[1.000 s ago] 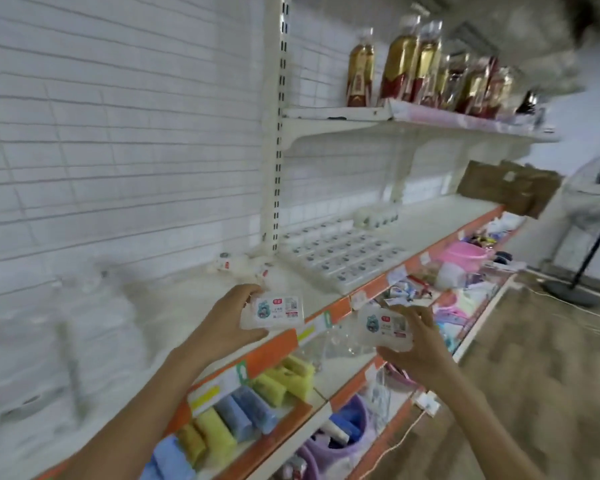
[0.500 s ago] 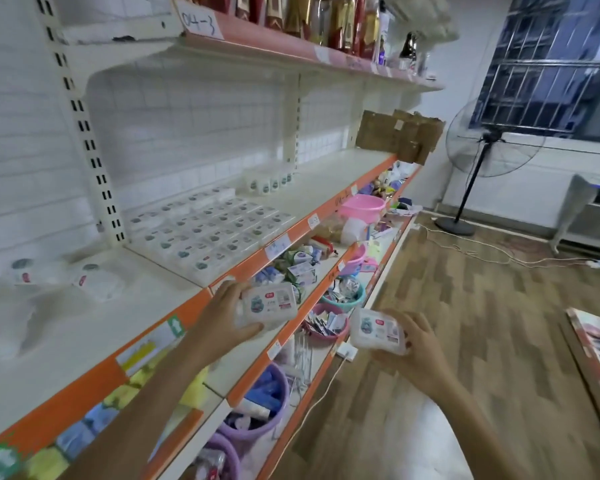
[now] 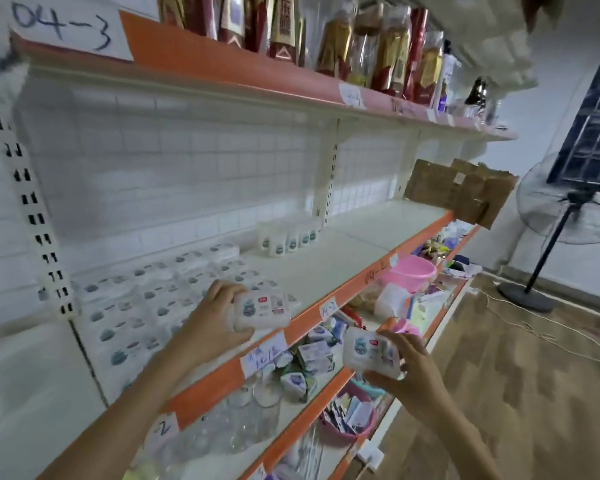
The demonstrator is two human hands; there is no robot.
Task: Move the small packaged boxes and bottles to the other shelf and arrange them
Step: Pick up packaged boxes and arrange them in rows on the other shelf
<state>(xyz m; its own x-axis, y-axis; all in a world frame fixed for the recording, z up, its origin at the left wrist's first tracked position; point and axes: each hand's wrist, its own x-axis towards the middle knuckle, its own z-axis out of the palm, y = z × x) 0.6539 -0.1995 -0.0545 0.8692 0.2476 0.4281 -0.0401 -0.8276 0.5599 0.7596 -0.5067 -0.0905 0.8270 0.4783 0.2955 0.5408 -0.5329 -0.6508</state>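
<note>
My left hand [image 3: 210, 322] grips a small white packaged box [image 3: 262, 311] over the front edge of the middle shelf [image 3: 312, 271], right beside the block of several matching white boxes [image 3: 146, 299] laid flat there. My right hand [image 3: 413, 372] holds a second white box [image 3: 369, 351] lower and to the right, out in front of the shelf edge. A short row of small white bottles [image 3: 288, 239] stands further back on the same shelf.
The top shelf [image 3: 291, 84] carries tall amber bottles. Below, glass jars [image 3: 243, 424], loose packets and a pink basin [image 3: 411, 271] fill the lower shelves. Flattened cardboard [image 3: 461, 190] leans at the shelf's far end. A standing fan [image 3: 548, 254] and cables occupy the wooden floor.
My view has swung right and closer along the shelving. Both hands, each still holding a box, have moved toward the arranged boxes; the left one now reaches the shelf edge.
</note>
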